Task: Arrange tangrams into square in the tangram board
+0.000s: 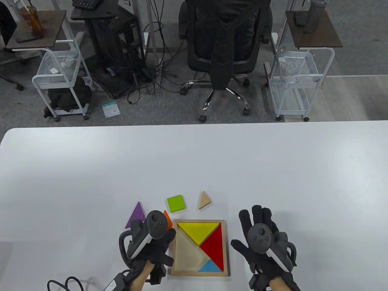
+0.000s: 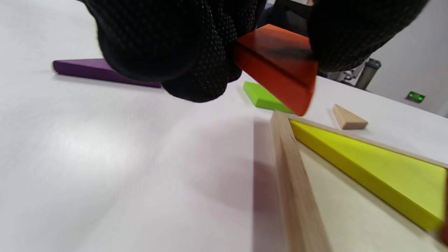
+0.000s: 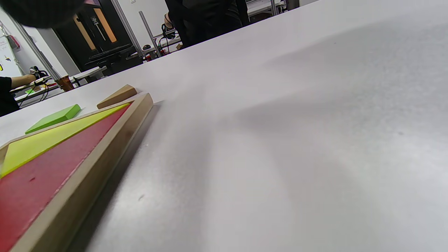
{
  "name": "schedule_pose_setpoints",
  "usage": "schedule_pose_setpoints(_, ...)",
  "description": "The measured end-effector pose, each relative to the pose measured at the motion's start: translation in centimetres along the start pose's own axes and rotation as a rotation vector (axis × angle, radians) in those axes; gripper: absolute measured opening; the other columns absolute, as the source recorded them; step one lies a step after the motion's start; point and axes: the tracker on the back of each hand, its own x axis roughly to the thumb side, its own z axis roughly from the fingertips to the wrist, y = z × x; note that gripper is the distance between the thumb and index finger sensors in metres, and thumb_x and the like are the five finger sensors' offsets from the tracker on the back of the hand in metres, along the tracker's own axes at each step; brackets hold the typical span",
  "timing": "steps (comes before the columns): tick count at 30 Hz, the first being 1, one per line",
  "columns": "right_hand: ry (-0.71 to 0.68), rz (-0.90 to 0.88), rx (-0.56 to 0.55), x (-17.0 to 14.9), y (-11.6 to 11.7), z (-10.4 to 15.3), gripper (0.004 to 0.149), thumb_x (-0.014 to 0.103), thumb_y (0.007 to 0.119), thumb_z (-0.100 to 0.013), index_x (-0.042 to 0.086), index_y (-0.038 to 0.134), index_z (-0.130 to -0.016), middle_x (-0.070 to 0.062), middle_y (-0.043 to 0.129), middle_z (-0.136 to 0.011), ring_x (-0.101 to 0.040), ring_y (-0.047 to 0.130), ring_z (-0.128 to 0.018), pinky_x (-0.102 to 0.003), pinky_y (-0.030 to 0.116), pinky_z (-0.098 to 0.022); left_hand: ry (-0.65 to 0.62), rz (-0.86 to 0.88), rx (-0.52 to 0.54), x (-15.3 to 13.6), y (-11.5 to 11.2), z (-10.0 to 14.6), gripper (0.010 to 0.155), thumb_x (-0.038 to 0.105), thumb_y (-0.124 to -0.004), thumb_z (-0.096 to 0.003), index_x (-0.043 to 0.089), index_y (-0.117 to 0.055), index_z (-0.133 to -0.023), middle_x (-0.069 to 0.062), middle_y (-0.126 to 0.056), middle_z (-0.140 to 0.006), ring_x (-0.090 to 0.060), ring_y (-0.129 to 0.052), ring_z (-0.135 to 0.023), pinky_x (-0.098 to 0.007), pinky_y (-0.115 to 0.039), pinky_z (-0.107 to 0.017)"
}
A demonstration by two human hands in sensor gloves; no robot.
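Currently the left hand (image 1: 151,242) pinches an orange triangle (image 2: 280,66) betw. gloved fingers (image 2: 168,45), held off the counter (image 1: 194,163) just above the board's far-left corner. In the table view only a sliver of that orange pc shows past the tracker on the back of the hand.

The tangram board (image 1: 225,242), a wooden-framed square tray, sits near the counter's front edge betw. both hands. Inside it: a big yellow triangle (image 1: 198,232) along the far side, a big red triangle (image 1: 215,247) along the right side, and a small blue triangle (image 1: 209,266) at the near side, touching the red one. The left and near-left part of the tray's floor is bare.

Loose pcs on the counter: a purple triangle (image 1: 136,215) left of the board, partly behind the left hand; a green square (image 1: 176,203) just beyond the board's far-left corner; a plain wood triangle (image 1: 204,200) beyond the far edge, a bit right of the green one.

The right hand (image 1: 260,239) is spread flat w/ fingers straight, holding nothing, over the counter just right of the board and apart from it.
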Motion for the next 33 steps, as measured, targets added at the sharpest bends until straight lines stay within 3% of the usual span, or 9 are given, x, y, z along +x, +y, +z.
schedule_pose_setpoints(5,-0.003,0.008,-0.003,0.1,0.1,0.0,0.086,0.063,0.063,-0.034,0.048,0.010,-0.100,0.010,-0.015,-0.106,-0.019,-0.017,-0.100,-0.044,0.012,-0.083,0.023,-0.081,-0.023,2.3,-1.4,0.9,0.074,0.052,-0.076,-0.0494,-0.007,-0.072,-0.093,-0.021,-0.093,-0.071,-0.026,-0.105,-0.040,-0.025,-0.099,-0.026)
schedule_pose_setpoints(12,-0.020,0.017,-0.009,0.3,0.1,0.2,0.086,0.063,0.063,-0.034,0.048,0.010,-0.100,0.010,-0.015,-0.106,-0.019,-0.017,-0.100,-0.044,0.013,-0.083,0.009,-0.369,-0.035,6.8,-4.0,0.2,0.074,0.052,-0.074,-0.0499,-0.008,-0.074,-0.093,-0.021,-0.095,-0.070,-0.026,-0.108,-0.039,-0.025,-0.101,-0.026)
schedule_pose_setpoints(24,-0.037,0.012,-0.009,0.4,0.2,0.2,0.086,0.063,0.063,-0.034,0.048,0.010,-0.100,0.009,-0.015,-0.106,-0.020,-0.016,-0.100,-0.044,0.013,-0.083,0.054,-0.646,-0.081,9.2,-5.6,-0.9,0.073,0.053,-0.072,-0.0513,-0.007,-0.074,-0.093,-0.019,-0.095,-0.068,-0.025,-0.107,-0.037,-0.024,-0.099,-0.024)
schedule_pose_setpoints(33,-0.049,0.023,-0.007,0.5,0.3,0.3,0.086,0.063,0.063,-0.034,0.047,0.010,-0.100,0.009,-0.015,-0.106,-0.020,-0.016,-0.100,-0.044,0.014,-0.083,0.060,-0.635,-0.138,8.9,-5.3,-1.0,0.071,0.051,-0.071,-0.0535,-0.003,-0.068,-0.098,-0.019,-0.089,-0.077,-0.029,-0.101,-0.046,-0.025,-0.094,-0.031)
